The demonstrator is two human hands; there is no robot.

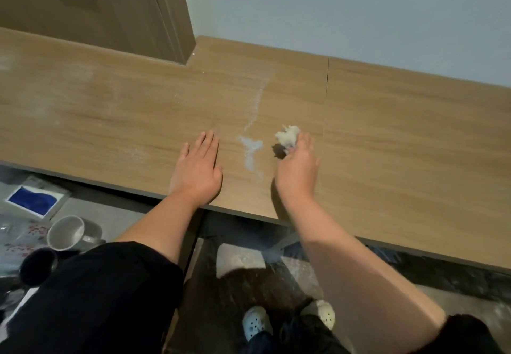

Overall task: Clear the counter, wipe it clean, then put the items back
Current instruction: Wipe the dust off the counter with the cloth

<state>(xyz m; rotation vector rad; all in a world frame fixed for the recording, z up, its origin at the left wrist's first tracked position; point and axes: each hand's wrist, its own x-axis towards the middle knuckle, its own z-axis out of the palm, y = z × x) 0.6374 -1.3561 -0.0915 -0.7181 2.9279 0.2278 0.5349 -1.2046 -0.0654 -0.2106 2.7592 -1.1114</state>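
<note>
The wooden counter (387, 121) runs across the view, bare of items. A streak of white powder (251, 149) lies on it between my hands, with fainter dusty smears toward the left. My right hand (297, 165) grips a crumpled pale tissue wad (287, 136) just right of the streak, held slightly above the surface with its shadow beneath. My left hand (197, 171) lies flat on the counter with fingers stretched out, holding nothing, left of the powder.
On the floor at lower left sit a white mug (67, 232), a dark cup (37, 266), a blue-and-white booklet (34, 200) and a patterned bag (19, 239). A wooden door frame (166, 13) rises behind the counter. My feet in pale clogs (255, 323) stand on powder-dusted floor.
</note>
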